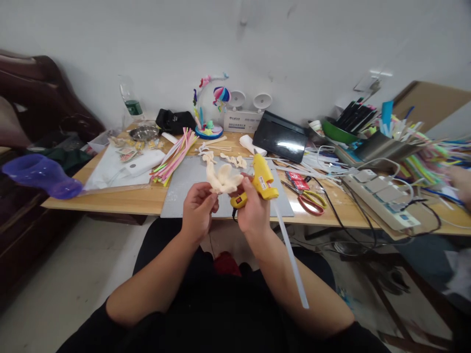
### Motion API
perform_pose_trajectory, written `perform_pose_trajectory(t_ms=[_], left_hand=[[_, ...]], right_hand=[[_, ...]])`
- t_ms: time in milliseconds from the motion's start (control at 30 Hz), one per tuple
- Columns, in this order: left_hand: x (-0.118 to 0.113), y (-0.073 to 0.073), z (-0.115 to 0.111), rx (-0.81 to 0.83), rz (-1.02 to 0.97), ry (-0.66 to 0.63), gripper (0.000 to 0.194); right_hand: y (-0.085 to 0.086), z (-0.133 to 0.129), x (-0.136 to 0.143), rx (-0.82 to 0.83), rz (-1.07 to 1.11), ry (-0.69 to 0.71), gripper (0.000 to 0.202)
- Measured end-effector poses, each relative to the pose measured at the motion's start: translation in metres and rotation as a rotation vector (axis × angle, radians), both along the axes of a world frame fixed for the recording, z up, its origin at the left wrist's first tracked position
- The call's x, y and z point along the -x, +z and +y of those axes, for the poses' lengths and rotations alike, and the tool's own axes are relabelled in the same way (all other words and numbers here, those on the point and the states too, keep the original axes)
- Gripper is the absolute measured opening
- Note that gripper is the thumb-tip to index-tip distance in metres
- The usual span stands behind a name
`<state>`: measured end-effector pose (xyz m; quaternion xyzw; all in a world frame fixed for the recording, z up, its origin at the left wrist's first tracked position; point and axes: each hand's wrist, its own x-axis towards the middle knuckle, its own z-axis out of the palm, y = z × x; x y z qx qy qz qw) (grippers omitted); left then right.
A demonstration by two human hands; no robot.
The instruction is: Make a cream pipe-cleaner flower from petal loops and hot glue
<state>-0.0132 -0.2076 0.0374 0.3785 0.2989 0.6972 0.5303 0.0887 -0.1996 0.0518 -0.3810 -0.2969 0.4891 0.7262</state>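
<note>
Currently we have the cream fuzzy figure [224, 180] just above the near edge of the grey mat [176, 198], between our 2 hands. Our left hand [198, 211] pinches its underside, thumb and fingertips drawn together. Our right hand [254, 211] curls around the yellow glue gun [262, 179]; its fingertips sit right beside the figure, though we cannot tell whether they touch it. A long clear glue stick [290, 255] trails from the gun toward the near right. Farther out, we see loose cream pieces [240, 162] on the mat, coloured fuzzy stems [174, 158] to the left, red-handled scissors [311, 205] to the right, and 2 round lamps [262, 101] at the far side.
</note>
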Motion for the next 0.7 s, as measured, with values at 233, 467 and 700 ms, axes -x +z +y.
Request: perform_pose_trajectory(t_ms=[233, 467, 700], left_hand=[[0.017, 0.015, 0.011, 0.114, -0.179, -0.052, 0.023], [0.025, 0.022, 0.013, 0.190, -0.275, -0.152, 0.020], [0.019, 0.027, 0.004, 0.255, -0.346, -0.154, 0.024]], right_hand=[[-0.024, -0.028, -0.025, -0.188, -0.264, 0.256, 0.025], [-0.014, -0.036, -0.018, -0.296, -0.754, 0.255, 0.011], [-0.006, -0.040, -0.018, -0.425, -1.000, 0.153, 0.007]])
